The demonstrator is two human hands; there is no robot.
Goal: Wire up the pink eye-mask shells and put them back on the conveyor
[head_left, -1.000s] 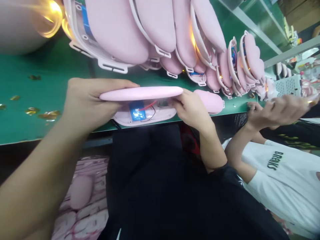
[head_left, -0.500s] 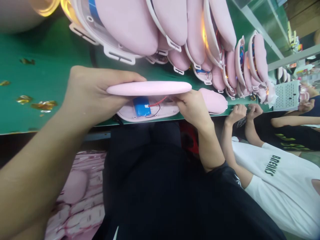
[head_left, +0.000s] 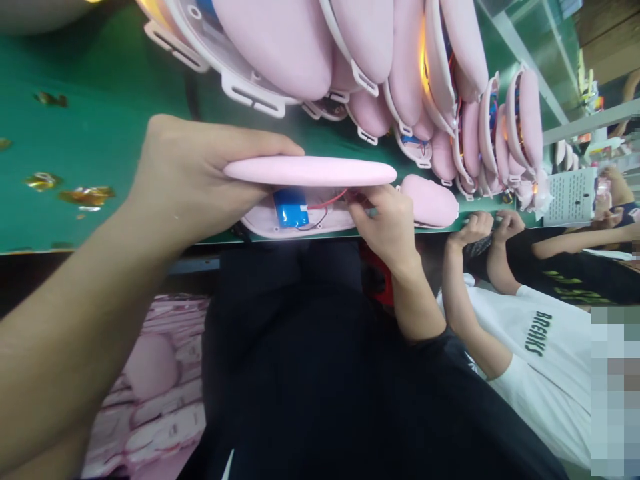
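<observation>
My left hand grips one end of a flat pink cover, held edge-on just above a pale pink base shell lying at the near edge of the green belt. Inside the base I see a blue battery with red and black wires. My right hand is at the other end of the base, its fingers reaching in under the cover beside the wires. Whether those fingers pinch anything is hidden by the cover.
A long row of pink shells in white frames stands on edge across the belt, some lit from inside. One pink shell lies beside my right hand. A co-worker in a white shirt sits at the right, hands on the belt edge. Pink parts fill a bin below.
My right hand has slid its fingers further in under the cover toward the wires. The co-worker's hands dropped to the belt edge. The view has drifted slightly.
</observation>
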